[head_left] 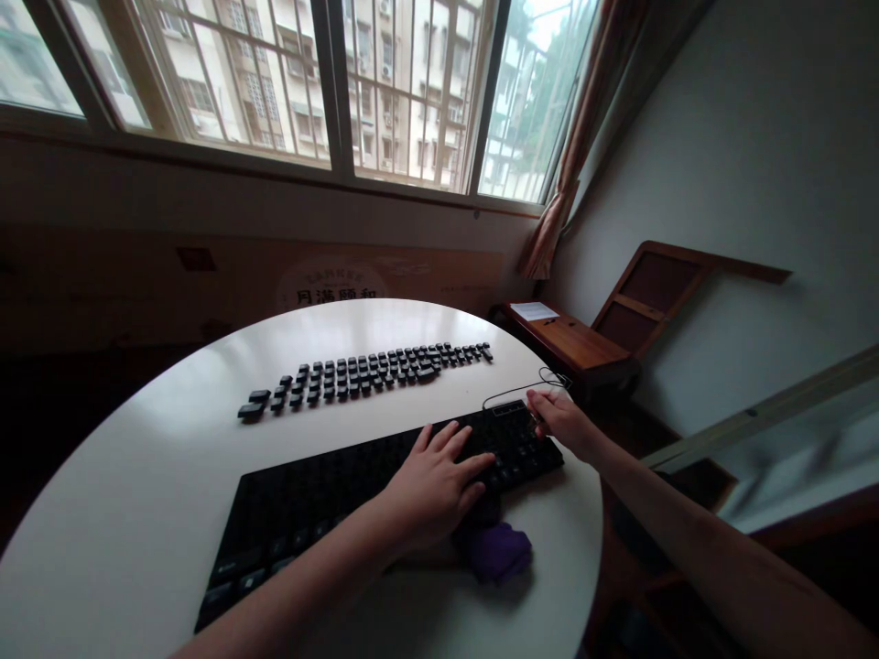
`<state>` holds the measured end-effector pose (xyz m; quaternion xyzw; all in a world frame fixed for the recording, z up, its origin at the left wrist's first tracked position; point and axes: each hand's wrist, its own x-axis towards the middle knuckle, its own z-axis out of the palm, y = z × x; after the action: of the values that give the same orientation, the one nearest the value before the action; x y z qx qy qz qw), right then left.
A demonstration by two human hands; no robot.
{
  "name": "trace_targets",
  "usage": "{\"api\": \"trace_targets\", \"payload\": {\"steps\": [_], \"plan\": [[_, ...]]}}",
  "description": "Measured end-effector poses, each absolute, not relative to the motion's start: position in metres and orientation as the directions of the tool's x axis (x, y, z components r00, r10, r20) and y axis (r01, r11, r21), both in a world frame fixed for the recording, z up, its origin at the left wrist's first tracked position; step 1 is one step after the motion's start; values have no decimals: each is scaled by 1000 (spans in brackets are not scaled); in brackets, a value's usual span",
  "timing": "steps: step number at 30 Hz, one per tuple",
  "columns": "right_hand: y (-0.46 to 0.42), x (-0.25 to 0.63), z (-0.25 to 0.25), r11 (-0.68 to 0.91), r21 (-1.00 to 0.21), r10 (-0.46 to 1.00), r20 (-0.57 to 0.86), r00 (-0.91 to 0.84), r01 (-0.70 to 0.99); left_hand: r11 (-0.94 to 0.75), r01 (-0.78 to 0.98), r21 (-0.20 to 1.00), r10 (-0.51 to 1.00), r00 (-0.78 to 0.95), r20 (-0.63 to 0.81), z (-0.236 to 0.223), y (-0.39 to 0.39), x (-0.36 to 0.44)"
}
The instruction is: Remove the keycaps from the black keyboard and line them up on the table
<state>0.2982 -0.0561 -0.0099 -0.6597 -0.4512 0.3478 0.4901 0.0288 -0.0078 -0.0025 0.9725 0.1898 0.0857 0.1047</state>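
Note:
A black keyboard (302, 485) lies on the round white table (130, 458). My left hand (439, 476) rests on it with the fingers spread, just left of the number pad. Over the upper right end of the keyboard, my right hand (555, 416) is closed in a pinch; whatever it holds is too small and dark to make out. Loose black keycaps (363, 375) stand in several rows behind the keyboard. A crumpled purple cloth (498, 552) lies by the keyboard's front edge, below my left hand.
The keyboard's thin cable (512, 391) runs to the table's right edge, where it coils. Beyond, a wooden chair (591, 334) carries white paper (534, 312). Barred windows (412, 91) and a curtain (559, 206) are at the back.

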Motion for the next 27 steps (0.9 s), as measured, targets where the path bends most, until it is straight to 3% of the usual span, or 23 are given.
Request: {"api": "trace_targets", "payload": {"steps": [4, 11, 14, 17, 19, 21, 24, 27], "plan": [[-57, 297, -8, -104, -925, 972, -17, 234, 366, -903, 357, 237, 398, 905, 154, -6, -7, 29], [-76, 279, -9, 84, -751, 947, 265, 182, 655, -906, 357, 225, 396, 905, 155, -7, -7, 29], [-78, 280, -16, 40, -849, 924, 232, 303, 527, -906, 358, 226, 396, 905, 155, -7, -7, 29], [-74, 285, -18, 18, -969, 874, 136, 467, 248, -903, 360, 236, 400, 904, 150, -8, -7, 29], [-73, 289, -13, 98, -990, 817, 137, 559, 100, -902, 357, 243, 398, 906, 148, -9, -6, 29], [-76, 288, -4, 197, -977, 768, 209, 606, 87, -899, 353, 258, 397, 907, 144, -8, -6, 29], [-91, 272, 12, 282, -915, 804, 390, 450, 289, -872, 356, 336, 431, 883, 184, 2, -9, 29], [-110, 241, 23, 364, -804, 883, 458, 100, 470, -825, 324, 463, 480, 834, 272, 19, -17, 28]]}}
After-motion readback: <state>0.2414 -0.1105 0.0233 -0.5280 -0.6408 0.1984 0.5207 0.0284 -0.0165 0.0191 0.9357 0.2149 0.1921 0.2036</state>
